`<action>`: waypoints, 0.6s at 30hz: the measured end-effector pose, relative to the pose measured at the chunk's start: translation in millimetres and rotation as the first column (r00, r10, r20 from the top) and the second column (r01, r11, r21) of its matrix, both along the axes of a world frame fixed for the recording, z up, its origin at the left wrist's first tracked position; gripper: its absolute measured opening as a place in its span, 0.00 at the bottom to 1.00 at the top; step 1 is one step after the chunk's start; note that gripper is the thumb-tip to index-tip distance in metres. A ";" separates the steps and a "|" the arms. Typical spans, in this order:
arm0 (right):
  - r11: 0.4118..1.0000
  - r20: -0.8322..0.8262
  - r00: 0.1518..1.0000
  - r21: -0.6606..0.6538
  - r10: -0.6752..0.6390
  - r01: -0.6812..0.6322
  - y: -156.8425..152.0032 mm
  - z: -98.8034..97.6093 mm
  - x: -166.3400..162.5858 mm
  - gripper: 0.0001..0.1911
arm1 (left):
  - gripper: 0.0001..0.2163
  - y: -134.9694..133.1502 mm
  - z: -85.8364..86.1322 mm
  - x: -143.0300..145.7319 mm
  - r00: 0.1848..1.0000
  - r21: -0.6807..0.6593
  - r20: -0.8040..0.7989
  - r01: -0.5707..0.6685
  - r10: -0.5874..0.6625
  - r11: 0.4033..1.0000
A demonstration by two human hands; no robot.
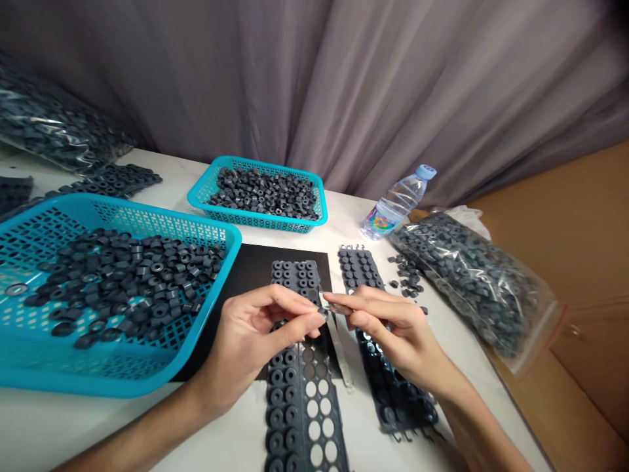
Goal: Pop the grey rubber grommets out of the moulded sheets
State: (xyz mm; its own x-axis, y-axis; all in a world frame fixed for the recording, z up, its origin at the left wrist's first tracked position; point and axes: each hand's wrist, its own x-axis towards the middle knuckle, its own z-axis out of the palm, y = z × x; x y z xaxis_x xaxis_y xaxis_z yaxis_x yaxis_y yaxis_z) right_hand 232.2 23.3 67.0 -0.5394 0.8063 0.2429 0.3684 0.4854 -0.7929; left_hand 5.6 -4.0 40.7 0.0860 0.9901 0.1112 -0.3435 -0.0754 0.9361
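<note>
My left hand (272,328) is closed in a pinch, thumb against forefinger, on what looks like a small dark rubber piece (323,314), mostly covered by the fingertips. Close beside it, my right hand (386,321) grips a thin, shiny blade-like tool (338,307); its exact kind is hard to make out. Both hands are over a dark moulded rubber sheet (278,413). Ring-shaped pieces stand in its left columns, and round holes show in its right columns. A narrow metal strip (340,351) lies between this sheet and a second studded rubber sheet (393,393) below my right hand.
At left stands a large blue basket (147,387) of loose black rings. A smaller blue basket (255,219) sits behind. A water bottle (396,203), scattered pieces (407,275) and a filled plastic bag (481,282) are at right. Another bag (54,124) lies back left.
</note>
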 end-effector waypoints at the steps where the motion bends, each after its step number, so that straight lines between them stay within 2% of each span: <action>1: 1.000 0.002 1.000 -0.001 0.002 -0.002 0.0 -0.2 0.0 0.16 | 0.05 0.1 -0.1 0.0 1.000 0.001 -0.002 -0.001 0.001 1.000; 8: 1.000 -0.003 1.000 0.001 0.021 -0.021 -0.3 -3.1 1.0 0.16 | 0.05 1.4 -3.9 -0.5 1.000 0.002 -0.021 0.004 -0.004 1.000; 18: 1.000 0.004 1.000 -0.020 0.008 -0.008 -1.5 -2.6 1.5 0.16 | 0.05 1.1 -0.9 -0.2 1.000 0.005 -0.025 -0.009 0.010 1.000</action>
